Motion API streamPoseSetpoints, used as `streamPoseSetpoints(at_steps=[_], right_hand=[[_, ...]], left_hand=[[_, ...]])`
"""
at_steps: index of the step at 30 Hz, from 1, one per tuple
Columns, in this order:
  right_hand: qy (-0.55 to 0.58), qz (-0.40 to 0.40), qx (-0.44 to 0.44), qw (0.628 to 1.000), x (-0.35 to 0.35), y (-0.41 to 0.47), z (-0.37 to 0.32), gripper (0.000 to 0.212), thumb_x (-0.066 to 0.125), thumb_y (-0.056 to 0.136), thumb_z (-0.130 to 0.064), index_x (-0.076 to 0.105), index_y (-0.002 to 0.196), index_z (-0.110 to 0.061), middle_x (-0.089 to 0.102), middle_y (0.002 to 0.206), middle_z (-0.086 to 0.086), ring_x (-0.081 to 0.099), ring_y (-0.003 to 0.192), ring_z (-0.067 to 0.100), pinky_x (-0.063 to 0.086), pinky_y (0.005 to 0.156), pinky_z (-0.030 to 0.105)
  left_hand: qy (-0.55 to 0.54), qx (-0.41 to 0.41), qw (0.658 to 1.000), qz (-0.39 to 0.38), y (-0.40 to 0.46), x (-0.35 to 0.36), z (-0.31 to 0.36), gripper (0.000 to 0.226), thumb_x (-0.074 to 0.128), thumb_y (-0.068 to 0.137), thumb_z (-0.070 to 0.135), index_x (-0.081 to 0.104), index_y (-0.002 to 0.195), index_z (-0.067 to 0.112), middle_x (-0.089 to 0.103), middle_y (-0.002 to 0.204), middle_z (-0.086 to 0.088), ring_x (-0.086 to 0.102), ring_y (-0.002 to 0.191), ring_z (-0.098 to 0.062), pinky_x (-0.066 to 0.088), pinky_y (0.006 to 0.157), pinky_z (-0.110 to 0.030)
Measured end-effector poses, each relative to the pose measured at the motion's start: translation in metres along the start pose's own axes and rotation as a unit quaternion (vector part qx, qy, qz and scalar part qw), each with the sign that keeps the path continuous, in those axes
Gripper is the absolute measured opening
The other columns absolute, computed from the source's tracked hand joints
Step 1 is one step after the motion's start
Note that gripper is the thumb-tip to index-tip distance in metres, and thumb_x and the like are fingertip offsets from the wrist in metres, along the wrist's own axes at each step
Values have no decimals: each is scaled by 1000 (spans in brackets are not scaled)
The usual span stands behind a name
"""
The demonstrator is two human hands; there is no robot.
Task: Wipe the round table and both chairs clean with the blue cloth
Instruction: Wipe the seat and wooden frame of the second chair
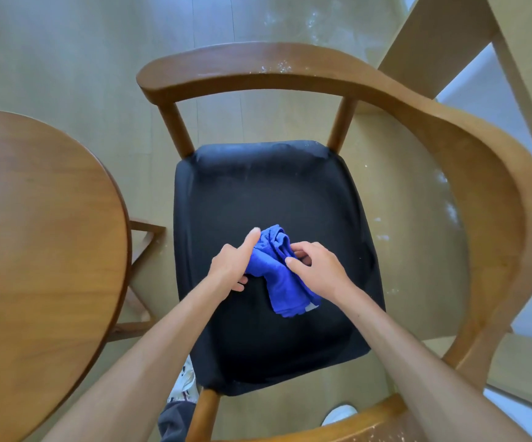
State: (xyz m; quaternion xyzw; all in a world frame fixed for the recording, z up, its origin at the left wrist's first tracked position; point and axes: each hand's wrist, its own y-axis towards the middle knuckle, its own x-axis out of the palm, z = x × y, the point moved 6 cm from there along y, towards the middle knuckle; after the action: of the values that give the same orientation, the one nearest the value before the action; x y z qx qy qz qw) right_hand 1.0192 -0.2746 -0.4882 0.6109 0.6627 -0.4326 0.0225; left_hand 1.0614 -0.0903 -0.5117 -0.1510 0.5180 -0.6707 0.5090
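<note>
A: Largest item logged first?

B: The round table point(41, 237), wood, stood at the left edge of view. Just beside it was the chair point(468, 173), its curved wooden armrest wrapping around a black seat point(264, 193). Pale specks showed on the top rail.

A: And the blue cloth point(274, 269)?

B: Bunched over the middle of the seat, held between both hands. The left hand point(233, 263) gripped its left side, index finger extended along the fabric, other fingers curled under. The right hand point(315, 266) pinched the right side, fingers curled on the cloth.

Blue cloth point(277, 272) (black seat point(258, 193))
</note>
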Motion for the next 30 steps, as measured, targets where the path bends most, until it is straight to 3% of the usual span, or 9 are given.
streamPoseSetpoints(at_steps=[4,9,12,14,16,18,21,25,30], right_hand=[[-46,19,12,999,0,-1,-1,44,60,87,-33,51,130,-26,54,112,-3,53,105,17,43,84,29],[-147,117,42,981,-17,2,-1,36,50,94,-19,52,129,-13,60,115,5,52,109,25,44,91,39],[-220,193,26,956,-34,2,-5,29,48,94,-14,54,122,-11,56,118,8,49,110,26,41,89,36],[-239,201,-50,949,-33,1,-17,21,50,92,-15,58,111,-11,57,108,7,51,100,26,42,85,36],[-248,163,-138,945,-19,-3,-31,16,55,89,-21,61,100,-11,56,96,5,52,90,25,43,79,37],[-287,91,-177,937,4,-4,-36,27,61,86,-33,59,106,-14,55,98,4,49,91,24,41,79,35],[-403,68,-145,901,19,3,-22,33,55,92,-33,48,121,-18,49,111,3,45,98,23,35,80,31],[-423,71,-82,900,12,12,-9,32,47,98,-38,46,124,-19,53,113,3,45,102,22,36,84,31],[-396,78,-121,907,7,21,-24,31,50,95,-30,53,125,-20,52,122,1,44,106,23,36,85,32]], left_hand=[[-9,-13,1000,-26,3,4,-1,50,71,78,34,51,115,9,62,112,-8,67,85,-22,58,65,-31],[1,61,998,-16,6,-10,-1,35,62,70,1,53,98,22,62,102,-3,62,90,-19,56,62,-29],[78,140,987,26,10,-23,0,48,61,72,1,54,113,24,60,100,4,58,83,-11,45,59,-18],[115,169,976,74,11,-27,-5,55,63,74,6,49,126,19,54,113,0,53,87,-11,37,58,-12],[139,169,968,120,9,-25,-14,58,65,76,17,44,130,15,48,118,-3,49,86,-12,34,58,-15],[139,147,970,137,6,-22,-24,62,69,76,26,40,129,14,46,116,-4,49,84,-14,37,61,-22],[118,132,975,133,5,-21,-32,49,68,77,19,41,117,12,55,105,-3,53,78,-13,39,55,-23],[80,169,969,165,8,-36,-23,29,61,76,6,44,97,16,62,83,-2,58,72,-11,36,51,-19],[138,179,962,155,16,-35,-21,40,62,80,17,43,116,14,53,108,-6,55,90,-21,44,68,-30]])
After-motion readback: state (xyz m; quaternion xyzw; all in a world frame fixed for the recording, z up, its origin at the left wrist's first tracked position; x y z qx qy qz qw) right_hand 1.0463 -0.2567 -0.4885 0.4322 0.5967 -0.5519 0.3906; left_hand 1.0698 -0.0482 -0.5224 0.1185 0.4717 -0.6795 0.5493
